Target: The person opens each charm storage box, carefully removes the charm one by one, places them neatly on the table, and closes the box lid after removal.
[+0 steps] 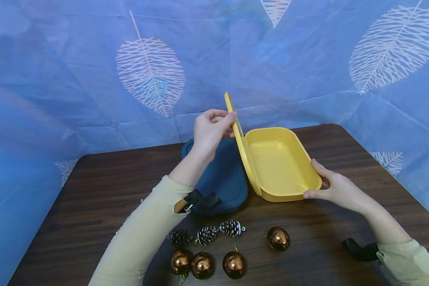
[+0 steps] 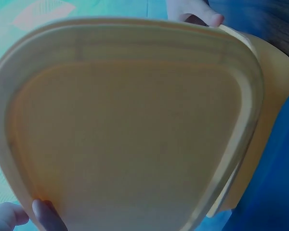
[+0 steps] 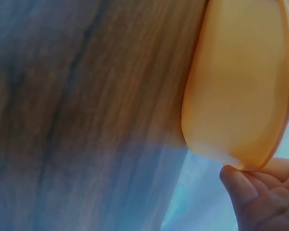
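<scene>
My left hand (image 1: 210, 133) pinches the upper edge of a yellow lid (image 1: 248, 163), which stands steeply tilted along the left side of a yellow box (image 1: 282, 198). In the left wrist view the lid (image 2: 135, 134) shows its broad face, with fingertips of the left hand at its lower left edge. At the box's front right corner, my right hand (image 1: 337, 191) grips the rim and wall between thumb and fingers. The right wrist view shows the box's outer wall (image 3: 236, 86) with the thumb against it.
A blue box with a lid (image 1: 223, 174) lies left of the yellow box, partly behind my left arm. Nearer me are several pine cones (image 1: 207, 236) with whitened tips and several shiny brown ball ornaments (image 1: 234, 265). One ball ornament (image 1: 278, 238) lies apart, farther right. A blue leaf-patterned cloth (image 1: 307, 71) hangs behind the wooden table (image 1: 128, 178).
</scene>
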Demonstrator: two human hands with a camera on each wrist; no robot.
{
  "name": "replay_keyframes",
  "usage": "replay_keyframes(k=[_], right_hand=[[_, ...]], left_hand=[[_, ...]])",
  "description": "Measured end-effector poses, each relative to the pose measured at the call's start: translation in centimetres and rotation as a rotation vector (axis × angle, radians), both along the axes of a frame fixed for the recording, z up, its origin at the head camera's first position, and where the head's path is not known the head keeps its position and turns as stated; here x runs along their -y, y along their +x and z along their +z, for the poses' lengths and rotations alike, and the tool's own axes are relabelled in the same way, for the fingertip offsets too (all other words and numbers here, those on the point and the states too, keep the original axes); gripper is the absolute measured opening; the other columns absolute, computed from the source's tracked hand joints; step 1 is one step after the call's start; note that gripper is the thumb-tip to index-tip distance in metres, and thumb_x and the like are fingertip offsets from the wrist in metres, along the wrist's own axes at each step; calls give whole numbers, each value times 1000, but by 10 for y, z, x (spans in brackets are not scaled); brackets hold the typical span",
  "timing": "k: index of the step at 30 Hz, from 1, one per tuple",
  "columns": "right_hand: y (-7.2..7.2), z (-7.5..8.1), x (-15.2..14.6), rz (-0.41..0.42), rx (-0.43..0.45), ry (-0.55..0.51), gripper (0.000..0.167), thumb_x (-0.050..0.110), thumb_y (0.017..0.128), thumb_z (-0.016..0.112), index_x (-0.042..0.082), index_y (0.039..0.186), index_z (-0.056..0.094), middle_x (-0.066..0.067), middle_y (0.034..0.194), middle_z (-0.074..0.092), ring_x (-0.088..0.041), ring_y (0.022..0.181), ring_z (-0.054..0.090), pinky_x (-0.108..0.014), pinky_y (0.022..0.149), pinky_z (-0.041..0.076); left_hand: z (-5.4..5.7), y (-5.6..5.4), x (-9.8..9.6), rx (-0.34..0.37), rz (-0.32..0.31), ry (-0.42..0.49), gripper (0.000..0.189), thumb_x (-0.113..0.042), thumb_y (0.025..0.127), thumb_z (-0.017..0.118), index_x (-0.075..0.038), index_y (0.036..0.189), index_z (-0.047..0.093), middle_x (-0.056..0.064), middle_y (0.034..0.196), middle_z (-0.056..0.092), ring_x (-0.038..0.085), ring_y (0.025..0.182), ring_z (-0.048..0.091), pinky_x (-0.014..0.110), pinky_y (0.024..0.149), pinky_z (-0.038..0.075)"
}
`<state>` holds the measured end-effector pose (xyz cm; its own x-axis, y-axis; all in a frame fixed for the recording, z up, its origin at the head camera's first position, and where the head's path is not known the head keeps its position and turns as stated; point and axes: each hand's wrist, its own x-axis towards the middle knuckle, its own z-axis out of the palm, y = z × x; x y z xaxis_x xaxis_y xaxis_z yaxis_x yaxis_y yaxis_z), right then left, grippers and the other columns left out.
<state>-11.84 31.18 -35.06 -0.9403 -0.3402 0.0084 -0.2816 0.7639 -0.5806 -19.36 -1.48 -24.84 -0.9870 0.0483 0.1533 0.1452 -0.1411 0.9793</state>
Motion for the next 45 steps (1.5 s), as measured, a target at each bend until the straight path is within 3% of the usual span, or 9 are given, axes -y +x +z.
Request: replay_keyframes(k=[7, 11, 16, 19, 23, 30, 34, 40, 45], right_hand=[[3, 5, 7, -38, -117, 65, 112, 38, 74, 81, 1, 152, 11, -27, 153, 16, -53, 126, 34, -64, 89, 38], [11, 22, 26, -44, -315, 64, 99, 33, 70, 84, 7, 149, 31, -20, 145, 40, -40, 117, 52, -50, 84, 49], [28, 54, 68, -9, -357, -242, 51, 8, 82, 75, 11, 131, 60, -10, 120, 65, -8, 97, 66, -20, 74, 52], [38, 70, 92, 18, -307, -376, 43, 4, 84, 72, 11, 125, 62, -6, 117, 66, -7, 93, 67, -22, 72, 54], [44, 82, 115, -9, -293, -354, 40, 19, 81, 77, 14, 119, 63, 2, 115, 66, -8, 94, 67, -22, 66, 55], [41, 79, 130, -56, -470, -239, 35, 17, 74, 83, 13, 105, 67, 3, 100, 69, -9, 79, 69, -16, 56, 51], [40, 74, 128, -97, -592, -172, 27, 10, 75, 82, 11, 97, 68, 2, 91, 70, -10, 70, 69, -16, 54, 51], [39, 71, 117, -245, -731, -119, 21, 2, 76, 75, -2, 93, 63, -18, 84, 70, -26, 71, 70, -25, 56, 54], [37, 66, 98, -376, -712, -200, 17, 3, 80, 72, -3, 93, 65, -19, 81, 70, 8, 71, 63, -2, 60, 41]], left_hand=[[1, -1, -7, 3, 9, -26, 25, -17, 88, 70, 1, 104, 63, 14, 86, 68, 18, 64, 65, 33, 66, 57], [2, -1, -10, 6, 6, -29, 26, -18, 88, 71, 0, 104, 63, 14, 87, 69, 19, 65, 65, 33, 67, 56], [3, -3, -15, 4, 10, -29, 26, -18, 87, 71, 0, 104, 63, 13, 87, 69, 20, 66, 65, 35, 69, 56], [3, -3, -20, 2, 5, -38, 26, -17, 88, 71, 0, 105, 63, 13, 86, 69, 20, 67, 65, 36, 68, 56], [2, -1, -26, -2, 1, -46, 26, -17, 87, 71, 0, 106, 63, 12, 84, 69, 22, 67, 65, 35, 66, 56], [1, 0, -37, 4, -9, -39, 29, -16, 86, 73, -1, 108, 63, 11, 83, 69, 22, 66, 65, 33, 64, 57], [0, -1, -41, 7, -91, -32, 34, -16, 87, 72, -3, 115, 60, 10, 88, 69, 22, 72, 67, 32, 69, 56], [-6, -3, -41, 20, -392, -129, 52, -13, 90, 68, -6, 137, 47, 6, 117, 64, 14, 101, 64, 25, 85, 51], [-15, -6, -37, 3, -477, -235, 53, -12, 92, 63, -7, 142, 44, 9, 131, 56, 15, 116, 54, 28, 95, 45]])
